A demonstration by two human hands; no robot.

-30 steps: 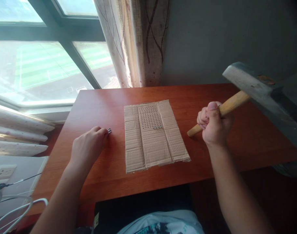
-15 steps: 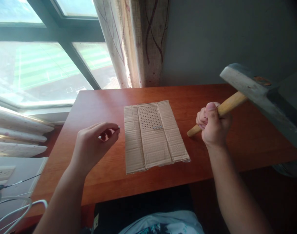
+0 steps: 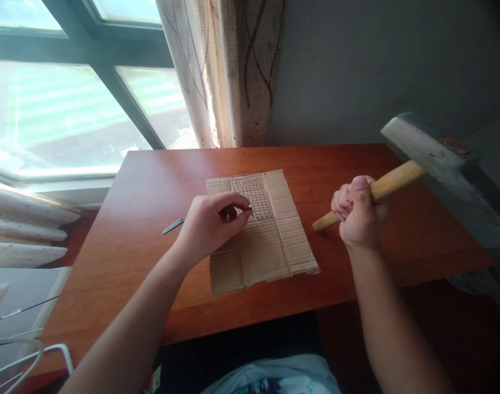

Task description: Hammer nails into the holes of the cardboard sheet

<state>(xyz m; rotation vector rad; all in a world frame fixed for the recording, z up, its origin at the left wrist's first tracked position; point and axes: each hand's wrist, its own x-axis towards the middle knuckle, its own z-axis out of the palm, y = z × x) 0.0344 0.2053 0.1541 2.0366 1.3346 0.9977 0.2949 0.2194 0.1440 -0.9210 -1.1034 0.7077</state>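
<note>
My left hand [image 3: 215,224] pinches a nail [image 3: 250,206] between thumb and fingertips, with only its head end showing. The hand is over a sheet of cardboard [image 3: 266,249], at the left part of a grid of small holes [image 3: 255,192]. Several nails [image 3: 266,216] stand in a row along the grid's near edge, partly hidden by my fingers. My right hand [image 3: 360,210], off to the right, is wrapped round the wooden handle of a hammer [image 3: 397,179]. The hammer's metal head is raised well above the table, away from the cardboard.
A few loose nails [image 3: 173,226] lie on the brown wooden table [image 3: 139,191], left of the cardboard. Beyond the table are a window [image 3: 61,109], a curtain [image 3: 217,71] and a grey wall [image 3: 356,71]. White cables [image 3: 61,350] are at the lower left.
My left hand has moved right, from beside the cardboard to over its hole grid, uncovering the loose nails. My right hand still holds the hammer up, shifted very slightly right.
</note>
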